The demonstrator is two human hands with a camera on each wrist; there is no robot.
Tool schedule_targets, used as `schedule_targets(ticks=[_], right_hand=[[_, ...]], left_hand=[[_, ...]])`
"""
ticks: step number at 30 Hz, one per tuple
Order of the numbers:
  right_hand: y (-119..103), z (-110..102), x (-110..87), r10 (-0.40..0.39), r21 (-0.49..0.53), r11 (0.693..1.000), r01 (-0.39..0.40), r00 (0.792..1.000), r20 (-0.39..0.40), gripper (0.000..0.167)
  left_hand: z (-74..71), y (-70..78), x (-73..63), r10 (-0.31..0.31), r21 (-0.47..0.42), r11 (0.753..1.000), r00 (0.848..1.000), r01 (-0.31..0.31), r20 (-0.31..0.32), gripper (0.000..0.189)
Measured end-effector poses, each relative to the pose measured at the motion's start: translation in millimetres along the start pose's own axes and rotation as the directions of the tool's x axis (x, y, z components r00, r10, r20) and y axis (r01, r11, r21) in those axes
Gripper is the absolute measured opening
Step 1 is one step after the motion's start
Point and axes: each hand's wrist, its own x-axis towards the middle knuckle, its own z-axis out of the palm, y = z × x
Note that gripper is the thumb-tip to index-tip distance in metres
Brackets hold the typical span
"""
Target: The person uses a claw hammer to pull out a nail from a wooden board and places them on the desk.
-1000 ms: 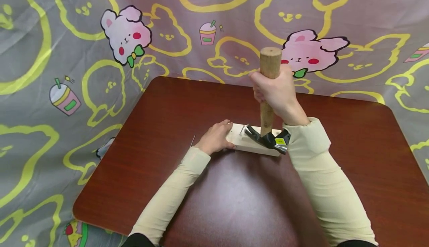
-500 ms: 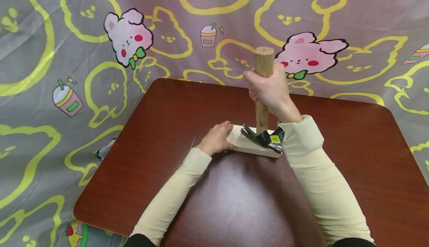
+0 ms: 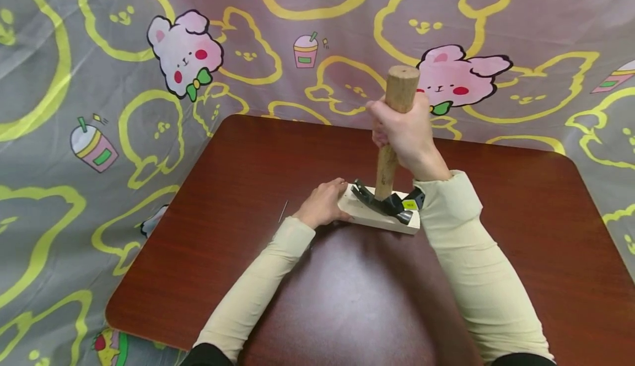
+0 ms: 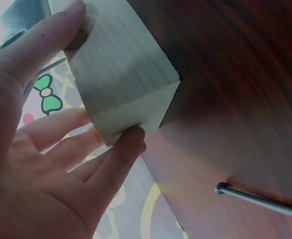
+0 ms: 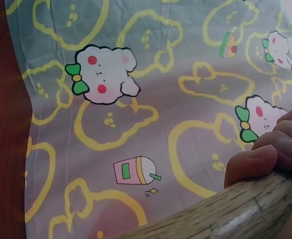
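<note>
My right hand grips the wooden handle of a claw hammer, fingers wrapped round it near its top. The handle stands nearly upright, leaning a little right. Its black head lies over the pale wooden block, claw toward the left, striking face toward the right. In the right wrist view, the curled fingers lie on the handle. My left hand holds the block's left end, thumb on one face and fingers on other sides. Any nail under the claw is hidden in the head view.
A loose nail lies on the brown table left of the left hand. A patterned curtain with cartoon rabbits hangs behind and along the left side of the table.
The hammer head has shifted slightly left on the block, its claw now covering the spot where a nail stood. The handle's top has swung left, then back right. The left hand keeps its hold.
</note>
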Motion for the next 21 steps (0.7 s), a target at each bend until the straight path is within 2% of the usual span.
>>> schedule_targets(ticks=[11,21], right_hand=[[-1.8,-15.8,-11.7,-0.085,0.047,0.995,0.089,0.994,-0.071,0.031],[-2.8,-20.5,-17.3,-0.126,0.053,0.990,0.131,0.988,-0.086,0.029]], left_hand=[[-0.4,-0.7,0.4,-0.032,0.009,0.999,0.999,0.032,0.023,0.087],[0.1,0.5,0.3,-0.046,-0.003,0.999,0.998,0.046,0.034,0.088]])
